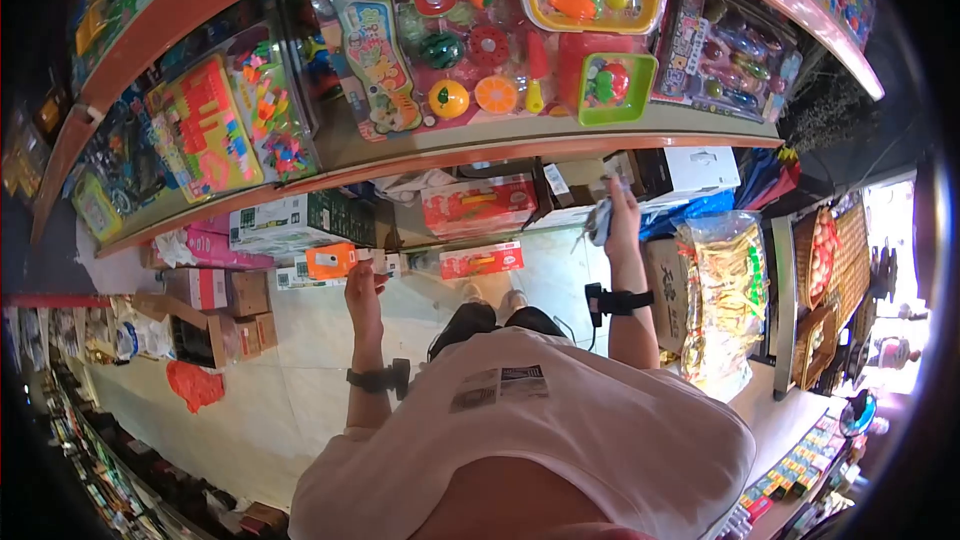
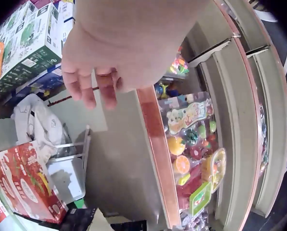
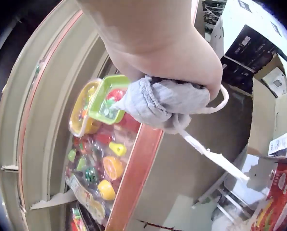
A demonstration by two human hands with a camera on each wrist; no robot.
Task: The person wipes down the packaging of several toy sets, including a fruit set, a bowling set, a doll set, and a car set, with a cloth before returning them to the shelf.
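My right hand (image 1: 622,215) grips a crumpled light grey cloth (image 3: 165,103), bunched up against the palm. A white cord (image 3: 215,156) hangs loose from the cloth. Most of the right fingers are hidden behind it in the right wrist view. My left hand (image 2: 102,67) hangs with its fingers loosely curled and nothing between them, over the floor in front of the shelf. In the head view an orange box (image 1: 331,261) shows just beside the left fingers. Packaged toy fruit (image 1: 480,50) lies on the shelf beyond both hands.
A toy shelf (image 1: 440,158) runs across in front, its edge above several boxes on the floor. A red box (image 1: 480,205) stands between the hands. At the right is a clear bag of gold packets (image 1: 725,290); a red plastic bag (image 1: 194,386) lies at the left.
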